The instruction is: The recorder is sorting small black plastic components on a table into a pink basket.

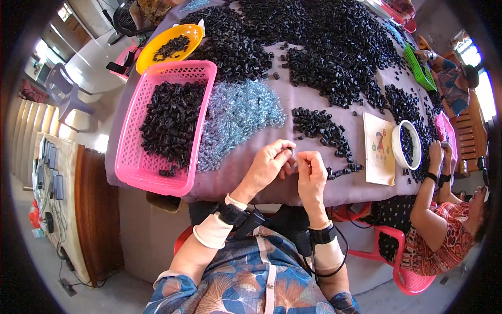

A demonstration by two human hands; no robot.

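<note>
My left hand [267, 166] and my right hand [312, 177] meet in front of me, just above the table's near edge. The left thumb and fingers pinch a small black plastic piece [289, 150]. My right fingertips are pressed together close beside it; what they hold, if anything, is too small to make out. Beyond my left hand spreads a pile of small clear bluish plastic pieces [246, 107]. Past my right hand lies a loose group of black pieces [321, 128]. Left of my hands, a pink plastic basket [191, 180] holds many black pieces.
Large heaps of black pieces [334, 47] cover the far part of the cloth-covered table [261, 183]. A yellow plate [196, 36], a paper booklet [377, 152], a white bowl [397, 152] and a green basket [418, 68] stand around. At right, a seated person [436, 225] works.
</note>
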